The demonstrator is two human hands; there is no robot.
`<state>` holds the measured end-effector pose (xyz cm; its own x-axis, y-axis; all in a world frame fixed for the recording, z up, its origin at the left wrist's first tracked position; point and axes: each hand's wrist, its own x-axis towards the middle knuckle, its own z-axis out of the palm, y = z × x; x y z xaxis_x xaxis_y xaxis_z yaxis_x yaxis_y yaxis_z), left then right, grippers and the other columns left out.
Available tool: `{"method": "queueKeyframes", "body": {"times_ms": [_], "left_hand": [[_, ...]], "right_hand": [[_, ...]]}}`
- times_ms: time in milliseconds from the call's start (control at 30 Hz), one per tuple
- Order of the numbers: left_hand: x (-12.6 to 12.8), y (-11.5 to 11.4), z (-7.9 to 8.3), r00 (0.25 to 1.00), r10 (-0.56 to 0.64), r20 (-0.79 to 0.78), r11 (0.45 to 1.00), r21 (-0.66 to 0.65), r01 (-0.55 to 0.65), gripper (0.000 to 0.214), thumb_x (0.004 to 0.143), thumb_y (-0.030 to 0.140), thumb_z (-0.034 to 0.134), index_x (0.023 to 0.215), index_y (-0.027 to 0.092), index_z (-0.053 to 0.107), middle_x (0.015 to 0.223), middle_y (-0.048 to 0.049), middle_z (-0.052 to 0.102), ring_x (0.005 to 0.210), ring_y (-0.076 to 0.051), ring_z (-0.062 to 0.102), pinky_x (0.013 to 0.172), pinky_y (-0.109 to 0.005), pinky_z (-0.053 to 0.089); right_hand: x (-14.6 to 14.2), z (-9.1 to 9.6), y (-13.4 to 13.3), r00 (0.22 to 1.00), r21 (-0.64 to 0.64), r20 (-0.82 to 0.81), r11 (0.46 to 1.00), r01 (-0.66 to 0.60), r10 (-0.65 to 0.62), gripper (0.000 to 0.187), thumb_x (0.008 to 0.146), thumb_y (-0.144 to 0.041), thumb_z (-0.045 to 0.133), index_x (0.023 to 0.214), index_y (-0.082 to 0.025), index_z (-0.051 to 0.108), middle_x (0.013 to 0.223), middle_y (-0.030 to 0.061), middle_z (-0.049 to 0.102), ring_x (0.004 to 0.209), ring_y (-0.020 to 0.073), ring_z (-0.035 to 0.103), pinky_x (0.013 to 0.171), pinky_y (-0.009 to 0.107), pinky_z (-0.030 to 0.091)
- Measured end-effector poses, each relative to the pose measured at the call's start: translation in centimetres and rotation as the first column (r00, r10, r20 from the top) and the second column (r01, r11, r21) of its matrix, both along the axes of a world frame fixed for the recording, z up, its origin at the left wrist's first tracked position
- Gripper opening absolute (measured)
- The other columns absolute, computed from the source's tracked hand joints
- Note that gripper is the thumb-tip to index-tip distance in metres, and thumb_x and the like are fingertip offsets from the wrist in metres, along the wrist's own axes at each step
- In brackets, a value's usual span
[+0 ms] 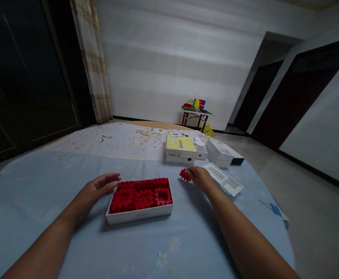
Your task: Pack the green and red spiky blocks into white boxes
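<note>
A white box (140,214) without a lid lies on the table in front of me, filled with red toothed building blocks (144,197). At its left end rests my left hand (95,190), fingers stretched out near the rim and holding nothing. To the right of the box, my right hand (200,177) pinches a single red toothed block (184,175) close to the tablecloth. I cannot tell whether that block touches the cloth. Just beyond the right hand lies a white moulded tray (230,186) with hollow compartments.
A yellow and white carton (181,149) stands farther back, beside a small white box (200,146) and a larger white box (219,153). A blue clip (276,209) grips the pale blue tablecloth (70,174) at the right edge. A small table (198,113) stands by the wall.
</note>
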<state>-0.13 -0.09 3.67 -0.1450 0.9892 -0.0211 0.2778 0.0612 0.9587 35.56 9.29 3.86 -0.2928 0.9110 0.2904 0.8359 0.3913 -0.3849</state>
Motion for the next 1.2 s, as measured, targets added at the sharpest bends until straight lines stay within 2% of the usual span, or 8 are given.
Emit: {"method": "queueKeyframes", "body": {"times_ms": [67, 133, 233, 433, 667, 867, 1100, 1200], "left_hand": [[0.1, 0.1, -0.1, 0.999, 0.032, -0.011, 0.999, 0.001, -0.032, 0.048, 0.067, 0.049, 0.062, 0.107, 0.022, 0.06, 0.114, -0.0067, 0.064, 0.107, -0.024, 0.056, 0.101, -0.037, 0.037], [0.1, 0.2, -0.2, 0.999, 0.043, -0.017, 0.999, 0.006, -0.043, 0.048, 0.067, 0.05, 0.061, 0.106, 0.021, 0.06, 0.112, -0.0068, 0.064, 0.107, -0.024, 0.056, 0.101, -0.038, 0.036], [0.1, 0.3, -0.5, 0.999, 0.031, -0.015, 0.999, 0.013, -0.031, 0.05, 0.067, 0.051, 0.06, 0.107, 0.021, 0.06, 0.111, -0.0068, 0.065, 0.106, -0.023, 0.057, 0.102, -0.038, 0.035], [0.2, 0.1, -0.4, 1.0, 0.027, -0.012, 0.999, 0.027, -0.027, 0.053, 0.065, 0.053, 0.061, 0.107, 0.019, 0.06, 0.11, -0.0082, 0.066, 0.103, -0.023, 0.059, 0.098, -0.037, 0.039], [0.6, -0.1, -0.1, 0.998, 0.052, 0.034, 0.998, 0.037, -0.054, 0.055, 0.063, 0.053, 0.063, 0.105, 0.018, 0.062, 0.108, -0.0094, 0.066, 0.101, -0.024, 0.059, 0.094, -0.038, 0.042], [0.2, 0.3, -0.6, 0.997, 0.051, 0.056, 0.997, 0.047, -0.053, 0.051, 0.06, 0.052, 0.066, 0.101, 0.021, 0.064, 0.102, -0.008, 0.069, 0.097, -0.024, 0.061, 0.091, -0.036, 0.044], [0.6, 0.0, -0.1, 0.998, 0.049, 0.027, 0.997, 0.053, -0.05, 0.048, 0.059, 0.052, 0.067, 0.096, 0.021, 0.067, 0.099, -0.0077, 0.069, 0.094, -0.025, 0.062, 0.092, -0.038, 0.043], [0.6, -0.1, 0.0, 1.0, 0.021, -0.005, 1.0, 0.017, -0.021, 0.05, 0.06, 0.053, 0.065, 0.098, 0.021, 0.066, 0.098, -0.0078, 0.07, 0.09, -0.024, 0.063, 0.087, -0.039, 0.046]], "right_hand": [[-0.7, 0.8, -0.6, 0.984, 0.071, -0.149, 0.994, -0.087, 0.097, 0.028, 0.084, -0.035, 0.046, 0.093, -0.02, 0.068, 0.086, 0.0057, 0.069, 0.076, 0.0172, 0.061, 0.068, 0.027, 0.044], [-2.1, 2.0, -1.6, 0.925, 0.147, -0.306, 0.971, -0.188, 0.226, 0.029, 0.084, -0.038, 0.048, 0.096, -0.021, 0.067, 0.086, 0.0049, 0.069, 0.075, 0.0158, 0.061, 0.069, 0.027, 0.046], [-5.3, 3.7, -3.3, 0.851, 0.197, -0.37, 0.926, -0.321, 0.373, 0.029, 0.084, -0.04, 0.049, 0.094, -0.021, 0.068, 0.083, 0.0046, 0.068, 0.072, 0.0137, 0.061, 0.067, 0.025, 0.046], [-10.5, 4.5, -4.7, 0.872, 0.149, -0.164, 0.885, -0.441, 0.462, 0.026, 0.085, -0.036, 0.05, 0.095, -0.022, 0.069, 0.082, 0.0039, 0.065, 0.074, 0.012, 0.058, 0.07, 0.022, 0.043], [-11.5, 4.1, -4.8, 0.869, 0.01, 0.168, 0.881, -0.474, 0.466, 0.028, 0.086, -0.038, 0.047, 0.096, -0.023, 0.068, 0.084, 0.0056, 0.064, 0.078, 0.015, 0.057, 0.07, 0.024, 0.041], [-11.0, 4.1, -5.0, 0.884, 0.03, 0.107, 0.887, -0.461, 0.456, 0.025, 0.086, -0.035, 0.049, 0.1, -0.022, 0.066, 0.091, 0.0058, 0.062, 0.083, 0.0144, 0.056, 0.074, 0.024, 0.04], [-11.0, 3.4, -4.8, 0.828, 0.033, 0.159, 0.836, -0.548, 0.537, 0.019, 0.084, -0.023, 0.052, 0.085, -0.018, 0.07, 0.084, 0.0065, 0.064, 0.082, 0.0149, 0.056, 0.076, 0.024, 0.04], [-10.5, 3.6, -4.8, 0.829, 0.034, 0.118, 0.833, -0.553, 0.546, 0.019, 0.084, -0.023, 0.051, 0.088, -0.019, 0.069, 0.085, 0.0066, 0.064, 0.084, 0.0151, 0.056, 0.077, 0.025, 0.04]]}}
